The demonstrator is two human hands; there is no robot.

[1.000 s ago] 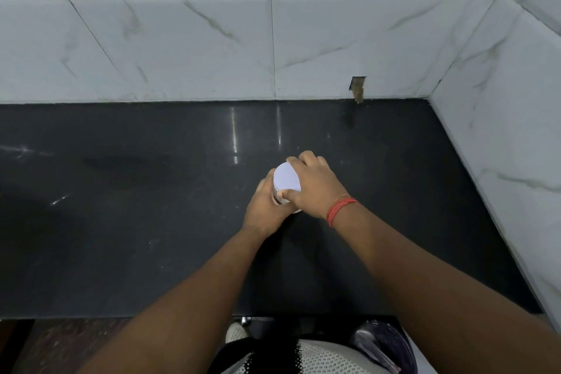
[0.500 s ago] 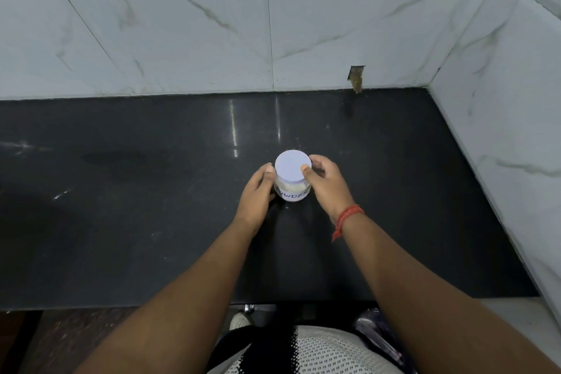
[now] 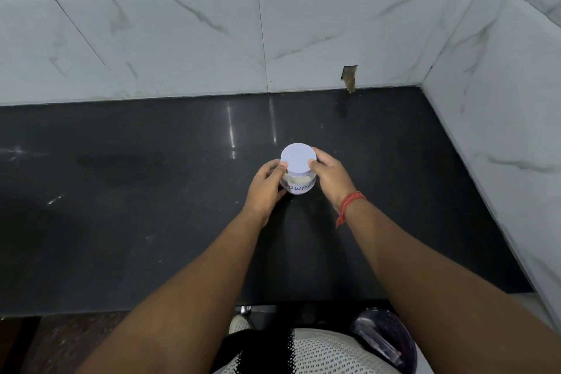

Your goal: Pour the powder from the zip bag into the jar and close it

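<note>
Head view: the lidded, powder-labelled jar is gripped by the left hand and right hand mid-countertop.

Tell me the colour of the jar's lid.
Pale lavender-white, plain, no pattern; the lid shows clearly in the head view.

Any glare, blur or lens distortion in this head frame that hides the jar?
Head view: wide-angle bending curves the wall tiles; two bright glare streaks sit on the dark counter behind the jar; the jar and lid stay sharp, its label partly covered by both hands.
</note>
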